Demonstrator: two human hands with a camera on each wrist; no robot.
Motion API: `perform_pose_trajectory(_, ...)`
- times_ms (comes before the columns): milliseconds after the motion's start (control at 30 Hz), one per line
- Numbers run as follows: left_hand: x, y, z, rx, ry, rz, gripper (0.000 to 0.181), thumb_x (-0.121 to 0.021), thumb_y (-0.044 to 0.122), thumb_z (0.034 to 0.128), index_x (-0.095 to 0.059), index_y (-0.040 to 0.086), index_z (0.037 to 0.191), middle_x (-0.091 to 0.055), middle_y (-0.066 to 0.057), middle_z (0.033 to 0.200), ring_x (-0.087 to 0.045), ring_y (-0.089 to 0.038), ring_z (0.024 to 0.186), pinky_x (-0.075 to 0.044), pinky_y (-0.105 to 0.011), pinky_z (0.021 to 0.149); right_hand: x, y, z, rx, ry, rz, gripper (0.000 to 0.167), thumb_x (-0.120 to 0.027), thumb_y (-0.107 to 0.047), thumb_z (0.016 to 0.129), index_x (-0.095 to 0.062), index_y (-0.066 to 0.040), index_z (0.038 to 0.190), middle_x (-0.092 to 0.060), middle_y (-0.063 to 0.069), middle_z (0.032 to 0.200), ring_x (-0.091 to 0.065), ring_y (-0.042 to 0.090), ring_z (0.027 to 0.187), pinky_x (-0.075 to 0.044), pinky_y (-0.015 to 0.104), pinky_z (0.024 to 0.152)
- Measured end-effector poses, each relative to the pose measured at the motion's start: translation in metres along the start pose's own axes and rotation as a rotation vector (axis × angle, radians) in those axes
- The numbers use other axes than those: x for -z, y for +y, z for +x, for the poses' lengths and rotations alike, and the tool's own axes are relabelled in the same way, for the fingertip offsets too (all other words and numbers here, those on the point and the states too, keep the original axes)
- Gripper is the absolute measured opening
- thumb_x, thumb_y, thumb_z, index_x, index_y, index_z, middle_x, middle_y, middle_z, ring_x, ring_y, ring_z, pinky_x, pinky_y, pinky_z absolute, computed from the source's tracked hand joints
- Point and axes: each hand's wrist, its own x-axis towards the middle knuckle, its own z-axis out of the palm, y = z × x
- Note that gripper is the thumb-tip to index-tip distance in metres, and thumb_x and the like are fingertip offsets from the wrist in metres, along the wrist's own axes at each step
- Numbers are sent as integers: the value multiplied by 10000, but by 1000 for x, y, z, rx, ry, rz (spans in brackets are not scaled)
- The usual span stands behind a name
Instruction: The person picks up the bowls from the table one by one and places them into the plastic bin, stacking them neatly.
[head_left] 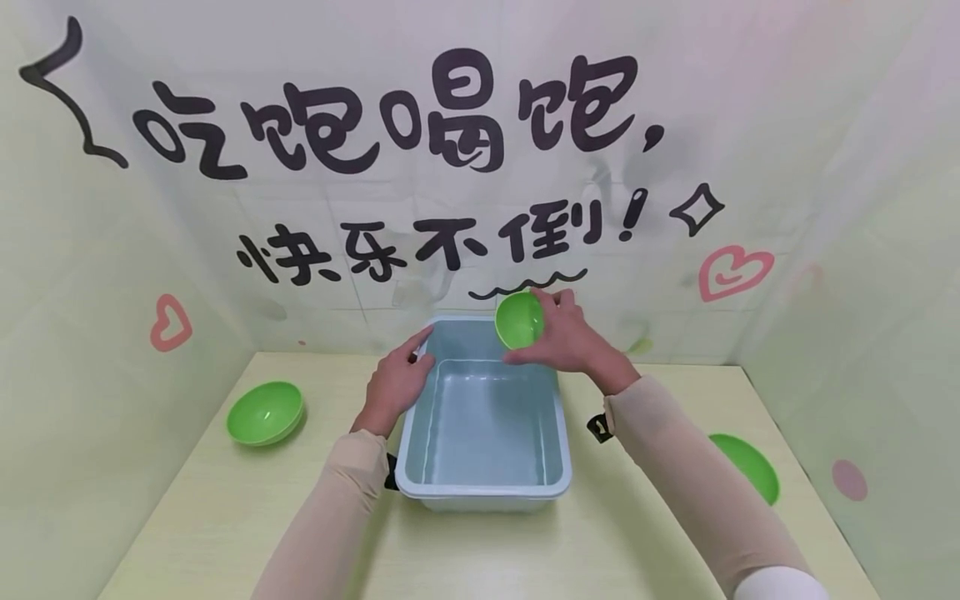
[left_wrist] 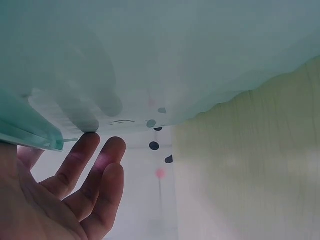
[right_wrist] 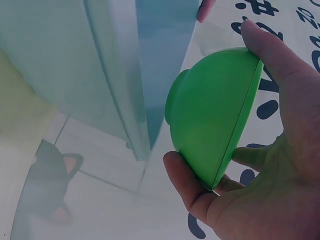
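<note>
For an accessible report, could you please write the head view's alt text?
A right hand holds a small, round green bowl tilted near the far end of a rectangular pale-blue plastic basin, whose left side the left hand touches. A wider green bowl sits left on the pale table, a partly hidden green dish right.

Green bowl point(right_wrist: 215, 110) sideways in right hand point(right_wrist: 287, 175) — bluish tub point(right_wrist: 65, 55) beyond

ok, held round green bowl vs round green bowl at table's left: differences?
Held round green bowl is in the right hand; left round green bowl rests on the pale table. Held bowl tipped; left bowl upright. Held bowl looks smaller than left bowl. Both: glossy green.
</note>
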Motion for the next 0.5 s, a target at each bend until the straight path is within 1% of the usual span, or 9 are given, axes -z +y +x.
perform_pose_trajectory(233, 1, -1, 1, 4, 7, 0, 545, -474, 376, 996, -420, 451, 1532, -509, -31, 807, -436, -204, 591, -320, -329, 522, -5, -11, 6, 0, -40, -11, 1250, -893, -557, 648, -212, -174, 1623, -261, 247, 1496, -409, 417, 1303, -511, 533, 1005)
perform_pose_trajectory(500, -1, -1, 1, 19, -11, -5, 546, -471, 377, 999, -410, 454, 1536, -519, -34, 826, -456, -205, 614, -331, -329, 541, -9, -18, 14, 0, -49, -13, 1236, -886, -551, 654, -224, -156, 1620, -273, 249, 1501, -429, 412, 1301, -511, 533, 1009)
